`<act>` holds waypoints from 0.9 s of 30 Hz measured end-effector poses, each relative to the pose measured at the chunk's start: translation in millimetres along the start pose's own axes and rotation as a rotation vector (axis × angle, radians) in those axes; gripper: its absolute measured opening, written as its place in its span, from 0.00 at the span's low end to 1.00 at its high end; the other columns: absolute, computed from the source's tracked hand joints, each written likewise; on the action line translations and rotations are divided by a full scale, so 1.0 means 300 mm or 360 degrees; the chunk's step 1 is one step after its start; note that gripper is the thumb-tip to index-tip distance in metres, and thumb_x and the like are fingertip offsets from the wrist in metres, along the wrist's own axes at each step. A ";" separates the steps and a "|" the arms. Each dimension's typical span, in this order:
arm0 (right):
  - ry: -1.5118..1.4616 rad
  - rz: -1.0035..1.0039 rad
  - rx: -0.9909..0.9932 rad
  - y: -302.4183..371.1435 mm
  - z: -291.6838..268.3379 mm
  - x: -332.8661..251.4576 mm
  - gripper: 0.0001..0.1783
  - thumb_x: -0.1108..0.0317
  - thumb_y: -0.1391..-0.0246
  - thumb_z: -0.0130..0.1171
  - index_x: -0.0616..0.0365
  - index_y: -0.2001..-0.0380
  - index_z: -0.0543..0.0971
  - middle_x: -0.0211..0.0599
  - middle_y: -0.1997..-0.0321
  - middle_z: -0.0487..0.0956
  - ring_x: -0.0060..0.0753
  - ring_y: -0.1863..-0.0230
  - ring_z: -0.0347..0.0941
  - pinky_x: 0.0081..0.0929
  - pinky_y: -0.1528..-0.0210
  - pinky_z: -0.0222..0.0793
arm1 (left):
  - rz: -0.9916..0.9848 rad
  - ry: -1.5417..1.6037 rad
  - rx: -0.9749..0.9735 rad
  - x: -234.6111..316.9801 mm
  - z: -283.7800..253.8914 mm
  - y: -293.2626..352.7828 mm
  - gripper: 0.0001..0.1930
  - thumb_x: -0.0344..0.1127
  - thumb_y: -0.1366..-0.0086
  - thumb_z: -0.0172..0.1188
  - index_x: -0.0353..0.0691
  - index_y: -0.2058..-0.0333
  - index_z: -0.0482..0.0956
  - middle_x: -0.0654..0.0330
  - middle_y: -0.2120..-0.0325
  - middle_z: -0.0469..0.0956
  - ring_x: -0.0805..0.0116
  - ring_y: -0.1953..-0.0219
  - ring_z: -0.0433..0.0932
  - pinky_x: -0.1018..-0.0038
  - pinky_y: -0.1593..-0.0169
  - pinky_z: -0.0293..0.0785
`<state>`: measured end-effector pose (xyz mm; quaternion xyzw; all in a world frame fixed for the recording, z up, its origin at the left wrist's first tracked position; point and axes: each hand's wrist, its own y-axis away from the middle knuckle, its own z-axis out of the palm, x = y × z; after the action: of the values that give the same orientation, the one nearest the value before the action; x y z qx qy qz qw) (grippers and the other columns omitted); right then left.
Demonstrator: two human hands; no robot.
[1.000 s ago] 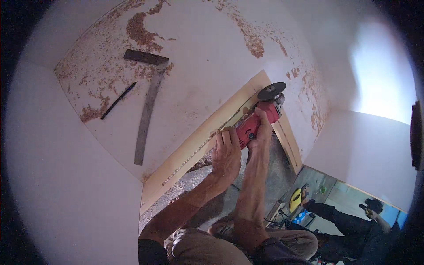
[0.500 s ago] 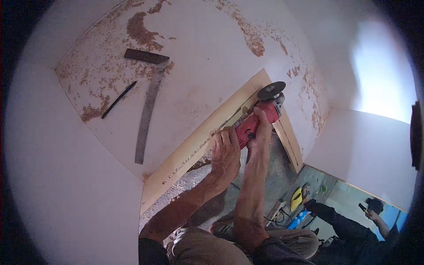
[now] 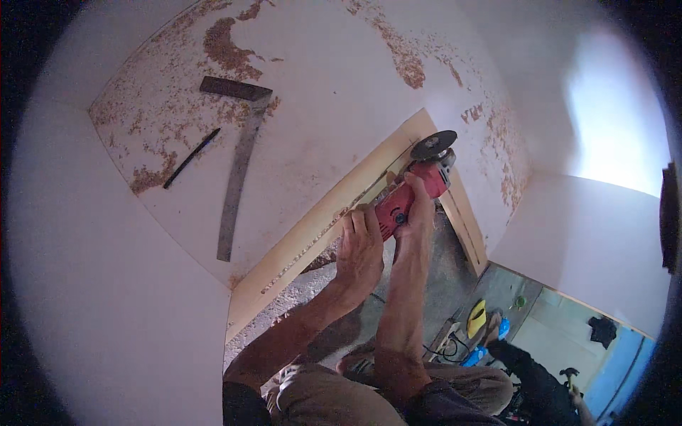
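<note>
Both hands are closed on a red angle grinder [image 3: 391,212] with a dark cutting disc [image 3: 434,145] at its far end. My right hand [image 3: 418,207] wraps the body near the head. My left hand [image 3: 360,248] is around the rear end, fingertips close to the slotted edge of a pale wooden board [image 3: 320,221]. The disc stands above the board's far end; I cannot tell whether it touches the wood. A second slotted wooden strip [image 3: 463,224] meets that end at an angle.
On the white panel [image 3: 305,106], strewn with sawdust, lie a try square [image 3: 238,170] and a dark pen [image 3: 192,157]. At lower right, another person in dark clothes [image 3: 543,383] holds a hammer [image 3: 570,376]. A yellow object [image 3: 477,319] and a cable lie on the floor.
My hands and the grinder have shifted very slightly left. The other person's arm and hammer have moved down and left, and the body has shifted lower.
</note>
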<state>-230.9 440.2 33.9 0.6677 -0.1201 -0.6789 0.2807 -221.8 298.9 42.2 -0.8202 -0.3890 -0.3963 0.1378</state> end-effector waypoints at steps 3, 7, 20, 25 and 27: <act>-0.0060 -0.0006 -0.0008 0.010 0.003 0.004 0.19 0.68 0.52 0.71 0.61 0.57 0.79 0.39 0.65 0.83 0.37 0.66 0.83 0.32 0.69 0.77 | 0.0001 -0.0029 0.0000 0.000 -0.004 0.010 0.36 0.18 0.50 0.59 0.19 0.40 0.59 0.38 0.52 0.65 0.36 0.44 0.68 0.53 0.42 0.74; 0.0001 0.0024 -0.0029 -0.012 -0.035 0.020 0.18 0.69 0.52 0.70 0.61 0.57 0.78 0.39 0.65 0.83 0.37 0.65 0.83 0.32 0.67 0.78 | -0.0050 0.0117 -0.0016 0.001 -0.013 0.018 0.35 0.18 0.49 0.60 0.20 0.40 0.59 0.38 0.51 0.65 0.37 0.44 0.69 0.54 0.45 0.76; -0.0044 -0.0080 -0.0048 0.043 -0.001 0.032 0.17 0.71 0.52 0.69 0.58 0.58 0.78 0.34 0.68 0.80 0.33 0.72 0.79 0.31 0.69 0.77 | -0.0051 -0.0022 -0.0093 -0.020 -0.027 0.042 0.36 0.17 0.49 0.59 0.20 0.39 0.57 0.36 0.51 0.65 0.37 0.45 0.68 0.55 0.44 0.74; 0.0035 0.0022 0.0047 0.014 -0.037 0.059 0.18 0.69 0.52 0.70 0.59 0.58 0.78 0.34 0.68 0.80 0.32 0.72 0.78 0.31 0.70 0.76 | -0.0128 0.0127 -0.0083 -0.014 -0.043 0.049 0.35 0.17 0.48 0.58 0.20 0.40 0.58 0.36 0.51 0.64 0.36 0.44 0.68 0.49 0.43 0.73; 0.0053 -0.0008 0.0068 0.024 -0.030 0.055 0.18 0.69 0.52 0.70 0.60 0.57 0.78 0.34 0.67 0.80 0.32 0.72 0.78 0.31 0.70 0.76 | -0.0096 0.0097 -0.0090 -0.012 -0.055 0.050 0.35 0.17 0.48 0.58 0.21 0.40 0.58 0.36 0.51 0.64 0.36 0.44 0.68 0.49 0.44 0.73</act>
<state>-219.7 427.2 23.1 0.6851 -0.1282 -0.6657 0.2665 -220.9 278.2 51.3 -0.7992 -0.3979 -0.4358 0.1143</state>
